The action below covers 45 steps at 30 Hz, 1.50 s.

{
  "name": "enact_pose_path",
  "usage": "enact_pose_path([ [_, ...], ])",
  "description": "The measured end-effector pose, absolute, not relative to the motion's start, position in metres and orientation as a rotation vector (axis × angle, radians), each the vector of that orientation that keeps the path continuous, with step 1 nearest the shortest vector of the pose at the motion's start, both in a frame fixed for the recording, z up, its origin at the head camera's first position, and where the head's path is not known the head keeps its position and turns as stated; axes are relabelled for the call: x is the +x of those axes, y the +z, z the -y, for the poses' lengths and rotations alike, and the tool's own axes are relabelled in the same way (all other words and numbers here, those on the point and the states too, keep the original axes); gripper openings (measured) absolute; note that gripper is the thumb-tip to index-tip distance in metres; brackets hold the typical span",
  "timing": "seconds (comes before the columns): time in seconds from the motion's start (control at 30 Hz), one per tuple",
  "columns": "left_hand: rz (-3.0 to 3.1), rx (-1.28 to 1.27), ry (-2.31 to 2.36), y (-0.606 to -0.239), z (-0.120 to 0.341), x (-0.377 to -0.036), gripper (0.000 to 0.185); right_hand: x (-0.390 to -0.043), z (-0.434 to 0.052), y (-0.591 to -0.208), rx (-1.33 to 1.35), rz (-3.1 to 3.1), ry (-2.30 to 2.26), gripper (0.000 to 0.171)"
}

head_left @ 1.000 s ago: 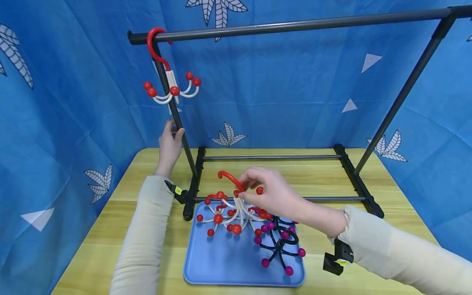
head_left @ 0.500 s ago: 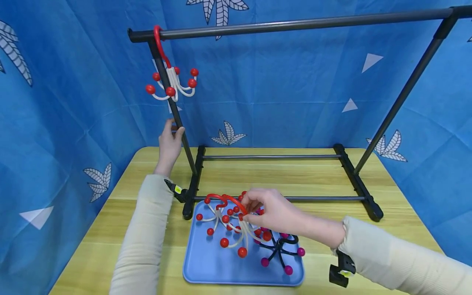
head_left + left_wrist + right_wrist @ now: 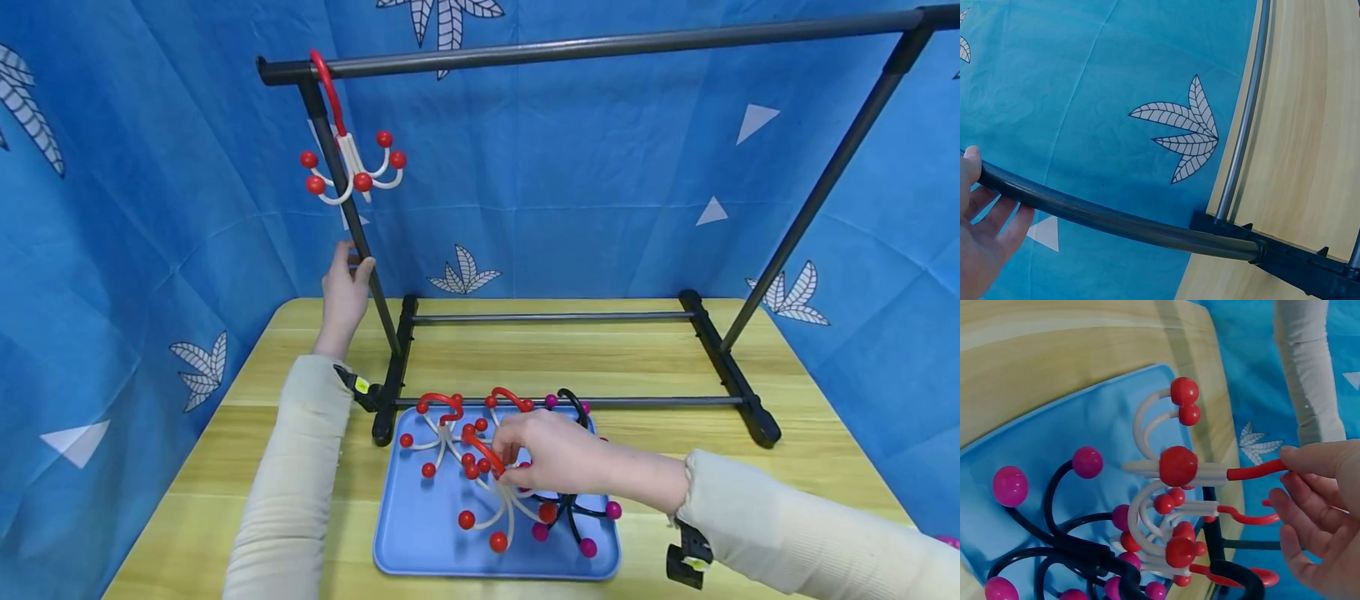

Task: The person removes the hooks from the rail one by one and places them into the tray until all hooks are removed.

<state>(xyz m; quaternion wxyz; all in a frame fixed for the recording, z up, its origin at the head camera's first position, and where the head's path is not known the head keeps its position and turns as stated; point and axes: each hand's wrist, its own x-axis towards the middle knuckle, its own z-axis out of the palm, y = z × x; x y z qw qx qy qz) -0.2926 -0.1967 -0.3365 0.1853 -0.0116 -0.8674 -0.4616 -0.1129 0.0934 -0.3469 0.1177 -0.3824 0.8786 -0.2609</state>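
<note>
My left hand [image 3: 345, 300] grips the left post [image 3: 1104, 219] of a dark metal rack, thumb on one side and fingers behind it. Over the blue tray, my right hand [image 3: 555, 454] pinches the red hook of a white multi-armed hanger [image 3: 1179, 465] with red ball tips. Its arms point down towards the tray, and in the head view they overlap a black hanger [image 3: 1085, 550] with magenta balls. Two more white-and-red hangers lie at the tray's back, one of them the left hanger [image 3: 444, 433]. Another white-and-red hanger [image 3: 348, 158] hangs from the left end of the rack's top bar.
The blue tray [image 3: 420, 542] rests on a wooden table [image 3: 225, 475]. Behind it stands the rack's base, with a low front crossbar [image 3: 660, 402] close to the tray's back edge. The top bar [image 3: 600, 46] runs high across the view. A blue patterned cloth [image 3: 570, 208] surrounds the table.
My right hand has come down and nearer to me with the white-and-red hanger, uncovering the hangers at the tray's back. The hanger on the top bar has turned. My left hand stays put.
</note>
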Motion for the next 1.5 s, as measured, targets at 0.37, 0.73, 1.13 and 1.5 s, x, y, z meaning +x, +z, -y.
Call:
enact_pose_path([
  [0.37,2.426,-0.035,-1.288,-0.34,0.196,-0.292,0.04,-0.108,-0.09,-0.363,-1.25,-2.691,-0.524,0.017],
  [0.73,2.439,-0.035,-1.278,-0.34,0.196,-0.292,0.051,-0.099,-0.093,-0.374,-1.207,-2.692,-0.492,0.016],
  [1.13,2.439,-0.025,-1.295,-0.338,0.196,-0.29,0.044,-0.098,-0.096,-0.366,-1.148,-2.591,-0.478,0.016],
  [1.5,2.432,-0.044,-1.291,-0.338,0.195,-0.289,0.044,-0.127,-0.093,-0.311,-1.137,-2.705,-0.496,0.011],
])
